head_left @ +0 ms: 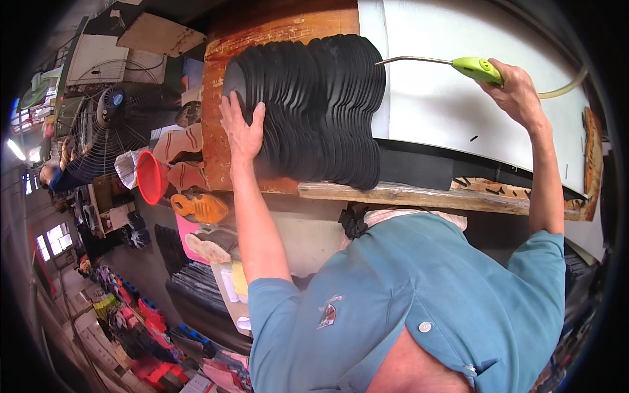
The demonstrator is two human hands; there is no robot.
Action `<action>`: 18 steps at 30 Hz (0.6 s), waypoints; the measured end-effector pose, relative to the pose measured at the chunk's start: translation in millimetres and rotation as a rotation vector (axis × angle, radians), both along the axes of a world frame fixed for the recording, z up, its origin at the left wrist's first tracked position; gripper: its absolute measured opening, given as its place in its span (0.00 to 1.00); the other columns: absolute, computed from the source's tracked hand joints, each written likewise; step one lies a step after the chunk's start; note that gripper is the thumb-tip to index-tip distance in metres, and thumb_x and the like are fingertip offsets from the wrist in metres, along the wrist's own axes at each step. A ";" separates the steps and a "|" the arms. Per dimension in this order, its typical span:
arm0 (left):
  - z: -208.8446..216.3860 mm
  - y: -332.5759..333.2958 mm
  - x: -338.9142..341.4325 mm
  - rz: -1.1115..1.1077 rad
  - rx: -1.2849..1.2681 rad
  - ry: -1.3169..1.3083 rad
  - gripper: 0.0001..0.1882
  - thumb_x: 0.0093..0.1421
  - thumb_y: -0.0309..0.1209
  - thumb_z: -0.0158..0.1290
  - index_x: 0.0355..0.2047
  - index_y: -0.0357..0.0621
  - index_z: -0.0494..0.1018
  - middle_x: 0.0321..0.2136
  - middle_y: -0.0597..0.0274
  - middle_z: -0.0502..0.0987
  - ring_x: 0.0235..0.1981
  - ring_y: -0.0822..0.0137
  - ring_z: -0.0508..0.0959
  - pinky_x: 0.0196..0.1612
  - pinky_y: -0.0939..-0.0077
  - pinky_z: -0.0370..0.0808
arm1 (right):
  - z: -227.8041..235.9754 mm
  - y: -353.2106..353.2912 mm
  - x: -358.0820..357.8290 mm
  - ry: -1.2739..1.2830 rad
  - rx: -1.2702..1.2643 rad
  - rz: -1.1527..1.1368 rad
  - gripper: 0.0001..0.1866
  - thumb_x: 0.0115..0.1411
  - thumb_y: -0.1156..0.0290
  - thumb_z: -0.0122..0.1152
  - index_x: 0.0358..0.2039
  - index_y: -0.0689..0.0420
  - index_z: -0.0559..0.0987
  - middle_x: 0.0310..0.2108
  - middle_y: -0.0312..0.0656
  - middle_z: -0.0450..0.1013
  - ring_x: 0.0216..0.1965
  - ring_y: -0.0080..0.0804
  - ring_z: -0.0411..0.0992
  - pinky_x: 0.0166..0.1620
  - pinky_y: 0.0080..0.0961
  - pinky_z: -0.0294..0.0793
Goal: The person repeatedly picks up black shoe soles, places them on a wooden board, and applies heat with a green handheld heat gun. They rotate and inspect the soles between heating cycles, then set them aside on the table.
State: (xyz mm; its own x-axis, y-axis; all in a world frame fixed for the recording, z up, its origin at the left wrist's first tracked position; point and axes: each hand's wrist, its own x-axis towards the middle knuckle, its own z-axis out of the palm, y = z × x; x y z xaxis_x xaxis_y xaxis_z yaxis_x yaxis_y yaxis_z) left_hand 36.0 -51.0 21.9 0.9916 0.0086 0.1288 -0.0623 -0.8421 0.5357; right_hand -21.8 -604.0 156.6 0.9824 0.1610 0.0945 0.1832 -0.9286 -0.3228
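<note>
A long row of black shoe soles stands on edge, packed tightly together on the wooden tabletop. My left hand lies with its fingers spread against the left end of the row. In my right hand is a green air blow gun, gripped by its handle. Its thin metal nozzle points left, and the tip is at the right end of the row of soles. A pale hose runs off to the right from behind my right hand.
A white board covers the table's right side. A wooden strip edges the front, with black scraps near it. To the left are a large fan, a red funnel-shaped thing and orange soles. Another person is farther left.
</note>
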 end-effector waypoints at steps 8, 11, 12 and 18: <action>2.0 0.9 -0.6 0.012 0.010 -0.001 0.49 0.69 0.60 0.54 0.77 0.39 0.53 0.77 0.32 0.48 0.79 0.37 0.46 0.78 0.45 0.43 | -3.4 0.6 -7.8 0.086 0.009 0.119 0.09 0.62 0.71 0.71 0.39 0.59 0.81 0.28 0.48 0.81 0.31 0.45 0.80 0.40 0.43 0.79; 1.6 1.1 0.3 -0.002 0.005 -0.016 0.50 0.68 0.60 0.55 0.77 0.39 0.53 0.77 0.32 0.48 0.79 0.36 0.46 0.78 0.39 0.43 | -3.5 0.1 -9.3 0.085 0.013 0.294 0.07 0.64 0.71 0.68 0.39 0.60 0.81 0.28 0.49 0.81 0.30 0.45 0.79 0.39 0.43 0.79; 1.0 0.9 0.4 -0.014 -0.004 -0.031 0.50 0.68 0.60 0.55 0.77 0.40 0.52 0.77 0.32 0.48 0.79 0.36 0.46 0.78 0.39 0.43 | -3.0 -1.9 -8.7 0.056 -0.024 0.152 0.08 0.63 0.71 0.69 0.39 0.60 0.81 0.28 0.49 0.81 0.30 0.45 0.80 0.39 0.44 0.79; 0.7 2.2 0.8 -0.006 -0.011 -0.012 0.50 0.68 0.61 0.54 0.77 0.39 0.53 0.77 0.31 0.49 0.79 0.36 0.45 0.77 0.39 0.43 | -2.5 -16.0 -6.4 0.015 -0.112 0.142 0.11 0.62 0.69 0.71 0.43 0.58 0.83 0.30 0.48 0.82 0.31 0.43 0.82 0.38 0.42 0.80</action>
State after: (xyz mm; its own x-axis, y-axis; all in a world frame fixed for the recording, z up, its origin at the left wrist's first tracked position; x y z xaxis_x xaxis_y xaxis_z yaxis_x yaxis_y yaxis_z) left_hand 36.8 -48.8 22.5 0.9900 0.0038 0.1410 -0.0743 -0.8356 0.5444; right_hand -28.2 -620.0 154.1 0.9503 0.3067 0.0540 0.3109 -0.9240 -0.2228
